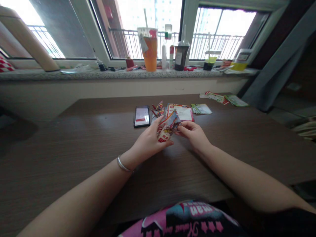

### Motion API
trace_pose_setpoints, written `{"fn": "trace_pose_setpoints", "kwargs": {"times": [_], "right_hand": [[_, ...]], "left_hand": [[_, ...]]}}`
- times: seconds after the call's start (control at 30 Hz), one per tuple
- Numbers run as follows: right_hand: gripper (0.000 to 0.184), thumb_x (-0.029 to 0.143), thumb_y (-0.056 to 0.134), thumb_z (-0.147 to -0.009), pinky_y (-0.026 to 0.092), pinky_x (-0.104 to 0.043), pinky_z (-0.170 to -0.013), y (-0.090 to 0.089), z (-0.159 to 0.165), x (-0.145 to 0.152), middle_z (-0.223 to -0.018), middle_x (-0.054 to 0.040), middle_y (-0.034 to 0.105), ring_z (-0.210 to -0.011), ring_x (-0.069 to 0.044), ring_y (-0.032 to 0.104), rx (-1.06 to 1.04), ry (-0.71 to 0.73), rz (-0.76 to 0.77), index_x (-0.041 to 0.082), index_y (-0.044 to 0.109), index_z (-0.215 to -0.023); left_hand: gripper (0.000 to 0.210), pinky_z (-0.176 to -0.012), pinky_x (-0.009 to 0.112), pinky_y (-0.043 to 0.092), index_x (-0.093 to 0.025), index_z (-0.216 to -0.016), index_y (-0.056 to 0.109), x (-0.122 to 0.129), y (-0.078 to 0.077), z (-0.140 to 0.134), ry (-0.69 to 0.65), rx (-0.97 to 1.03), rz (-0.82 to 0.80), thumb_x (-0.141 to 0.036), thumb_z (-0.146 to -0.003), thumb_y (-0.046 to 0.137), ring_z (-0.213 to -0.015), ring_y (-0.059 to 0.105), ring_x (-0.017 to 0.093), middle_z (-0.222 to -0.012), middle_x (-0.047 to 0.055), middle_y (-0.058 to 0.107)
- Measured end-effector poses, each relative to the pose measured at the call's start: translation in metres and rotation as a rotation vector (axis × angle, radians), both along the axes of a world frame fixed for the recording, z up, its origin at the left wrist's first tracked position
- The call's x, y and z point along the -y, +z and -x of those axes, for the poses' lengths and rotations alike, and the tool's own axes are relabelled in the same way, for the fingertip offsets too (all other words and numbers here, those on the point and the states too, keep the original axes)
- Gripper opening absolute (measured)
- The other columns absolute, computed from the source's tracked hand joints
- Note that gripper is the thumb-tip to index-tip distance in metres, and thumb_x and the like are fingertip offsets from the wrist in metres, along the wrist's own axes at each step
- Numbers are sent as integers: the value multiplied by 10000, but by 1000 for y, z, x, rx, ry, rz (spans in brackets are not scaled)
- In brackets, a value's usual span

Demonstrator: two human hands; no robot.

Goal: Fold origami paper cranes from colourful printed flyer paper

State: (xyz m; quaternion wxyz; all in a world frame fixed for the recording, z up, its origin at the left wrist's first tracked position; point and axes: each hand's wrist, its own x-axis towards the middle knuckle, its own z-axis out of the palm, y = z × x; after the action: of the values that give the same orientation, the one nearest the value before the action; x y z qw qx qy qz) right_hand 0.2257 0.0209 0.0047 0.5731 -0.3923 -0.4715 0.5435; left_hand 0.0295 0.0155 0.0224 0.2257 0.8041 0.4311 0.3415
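A small printed packet (169,126), coloured red, blue and cream, is held above the table between both hands. My left hand (153,135) grips its left side, thumb along the lower edge and fingers behind. At the packet's right edge, my right hand (191,132) pinches it between thumb and fingertips. Just beyond the hands lie a printed sheet or card with a red border (185,113) and some crumpled dark red wrappers (158,108). To their left a phone (142,117) rests with its screen lit. What the packet contains cannot be seen.
Green-and-white packets (201,109) lie right of the bordered card, with more flat packets (217,97) near the table's back right. On the granite windowsill (118,75) stand an orange drink cup (150,52), a dark drink cup (181,56) and a yellow-bottomed container (240,64).
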Motion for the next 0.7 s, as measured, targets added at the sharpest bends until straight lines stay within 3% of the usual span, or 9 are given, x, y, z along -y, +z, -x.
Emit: {"fn": "trace_pose_setpoints", "kwargs": {"times": [0.17, 0.27, 0.4, 0.53, 0.7], "right_hand": [[325, 407, 861, -586, 556, -351, -878, -7, -6, -9, -852, -18, 719, -830, -156, 674, -121, -37, 47, 196, 677, -752], [356, 411, 875, -563, 559, -346, -873, -11, -11, -17, -845, -23, 722, -834, -166, 682, -149, -35, 74, 195, 682, -769], [378, 392, 891, -530, 562, -337, -874, -16, -16, -26, -855, -25, 730, -830, -163, 688, -162, -19, 113, 196, 672, -767], [397, 380, 879, -530, 576, -332, -817, -19, -20, -29, -855, -14, 732, -810, -158, 692, -108, -16, 98, 201, 638, -790], [354, 337, 826, -580, 558, -309, -694, -18, -27, -32, -804, -3, 722, -785, -167, 688, 126, 25, 37, 216, 583, -808]], "left_hand": [[1088, -981, 471, 490, -274, -1516, 142, -2, -8, -1, 62, 289, 178, -355, -667, 817, -1123, 598, 283, -1373, 158, 463], [1136, -955, 452, 511, -296, -1513, 31, -10, -14, -1, -24, 607, 375, -359, -689, 810, -1103, 621, 266, -1394, 180, 455], [1026, -894, 442, 545, -308, -1495, -12, -17, -14, -1, 14, 807, 607, -399, -791, 729, -1034, 663, 253, -1366, 176, 521], [774, -775, 406, 588, -312, -1471, 104, -18, -12, -1, 89, 809, 740, -433, -885, 595, -956, 697, 246, -1359, 169, 548], [616, -972, 389, 524, -169, -1327, 412, -20, -19, 1, 20, 683, 577, -193, -776, 686, -1197, 592, 251, -1371, 176, 548]]}}
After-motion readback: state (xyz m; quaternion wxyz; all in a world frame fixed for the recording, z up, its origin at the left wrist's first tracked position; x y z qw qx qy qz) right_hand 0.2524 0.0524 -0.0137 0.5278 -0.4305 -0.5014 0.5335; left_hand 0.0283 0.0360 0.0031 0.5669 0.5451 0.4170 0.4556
